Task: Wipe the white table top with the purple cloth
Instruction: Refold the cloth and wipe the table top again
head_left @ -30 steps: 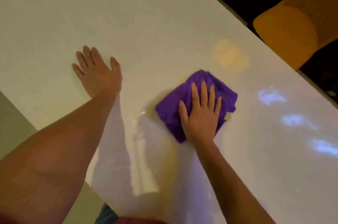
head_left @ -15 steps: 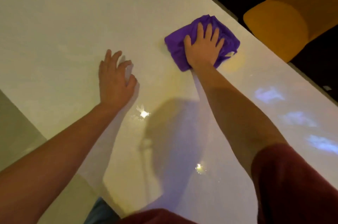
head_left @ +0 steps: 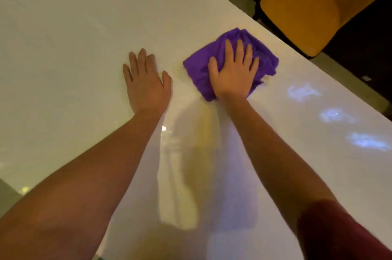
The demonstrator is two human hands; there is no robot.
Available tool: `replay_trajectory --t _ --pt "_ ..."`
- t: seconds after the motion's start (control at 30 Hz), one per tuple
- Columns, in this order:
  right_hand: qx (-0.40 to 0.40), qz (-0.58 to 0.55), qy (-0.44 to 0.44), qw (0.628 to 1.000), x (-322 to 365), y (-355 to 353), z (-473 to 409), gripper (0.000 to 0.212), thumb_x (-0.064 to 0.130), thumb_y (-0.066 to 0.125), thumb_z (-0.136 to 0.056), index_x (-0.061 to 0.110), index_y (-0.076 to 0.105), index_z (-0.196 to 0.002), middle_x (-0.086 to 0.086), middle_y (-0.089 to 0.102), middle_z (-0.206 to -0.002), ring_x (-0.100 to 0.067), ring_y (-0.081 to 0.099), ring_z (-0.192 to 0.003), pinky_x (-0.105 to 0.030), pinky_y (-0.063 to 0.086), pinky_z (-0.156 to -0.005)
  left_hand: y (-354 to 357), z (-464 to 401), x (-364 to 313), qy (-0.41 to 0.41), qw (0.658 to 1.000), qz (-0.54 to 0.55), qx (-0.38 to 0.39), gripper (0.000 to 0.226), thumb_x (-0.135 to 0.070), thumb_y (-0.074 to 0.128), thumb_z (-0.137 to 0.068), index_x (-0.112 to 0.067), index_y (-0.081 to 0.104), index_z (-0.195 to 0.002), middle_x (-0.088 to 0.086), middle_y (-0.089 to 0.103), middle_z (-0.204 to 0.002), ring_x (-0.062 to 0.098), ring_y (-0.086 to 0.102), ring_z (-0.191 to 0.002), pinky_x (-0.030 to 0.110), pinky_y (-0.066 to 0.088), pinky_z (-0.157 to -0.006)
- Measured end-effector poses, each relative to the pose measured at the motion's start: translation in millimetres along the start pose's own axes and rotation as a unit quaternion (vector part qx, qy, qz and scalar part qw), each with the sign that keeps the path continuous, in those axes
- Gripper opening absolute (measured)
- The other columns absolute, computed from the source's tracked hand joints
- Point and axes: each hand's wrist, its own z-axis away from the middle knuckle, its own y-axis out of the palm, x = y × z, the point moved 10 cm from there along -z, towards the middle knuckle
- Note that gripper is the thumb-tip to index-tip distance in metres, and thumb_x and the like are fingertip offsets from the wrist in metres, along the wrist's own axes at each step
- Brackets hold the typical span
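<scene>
A crumpled purple cloth (head_left: 263, 56) lies on the glossy white table top (head_left: 74, 37), close to its far right edge. My right hand (head_left: 233, 73) presses flat on the cloth with fingers spread, covering its middle. My left hand (head_left: 146, 83) rests palm down on the bare table just left of the cloth, fingers apart, holding nothing. Both forearms stretch out over the table.
A yellow chair (head_left: 307, 11) stands beyond the table's right edge on a dark floor. The table edge runs diagonally from the top centre to the right side. Light reflections (head_left: 331, 115) show on the surface at right.
My right hand has drawn the cloth back from the far edge toward me. My left hand, earlier curled, now lies flat and nearer the cloth.
</scene>
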Motion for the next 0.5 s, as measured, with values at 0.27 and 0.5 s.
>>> replay_trajectory --t 0.27,0.5 --pt "0.006 0.007 0.064 0.998 -18 -3 11 0.070 0.059 0.027 -0.107 0.024 0.026 -0.168 -0.008 0.021 -0.176 -0.034 0.012 -0.164 -0.059 0.005 -0.131 -3 1 0 -0.005 1.000 -0.005 0.004 0.063 -0.040 0.031 -0.103 -0.008 0.033 -0.157 0.013 0.026 -0.169 0.036 0.015 -0.158 0.054 0.011 -0.128" --pt "0.005 0.043 0.153 0.987 -117 -21 305 0.066 0.054 0.040 -0.103 0.018 0.046 -0.159 -0.011 0.037 -0.170 -0.037 0.029 -0.159 -0.063 0.022 -0.127 -2 2 -4 0.009 1.000 0.006 0.015 0.068 -0.040 0.031 -0.100 -0.001 0.033 -0.156 0.019 0.024 -0.168 0.043 0.013 -0.157 0.060 0.010 -0.127"
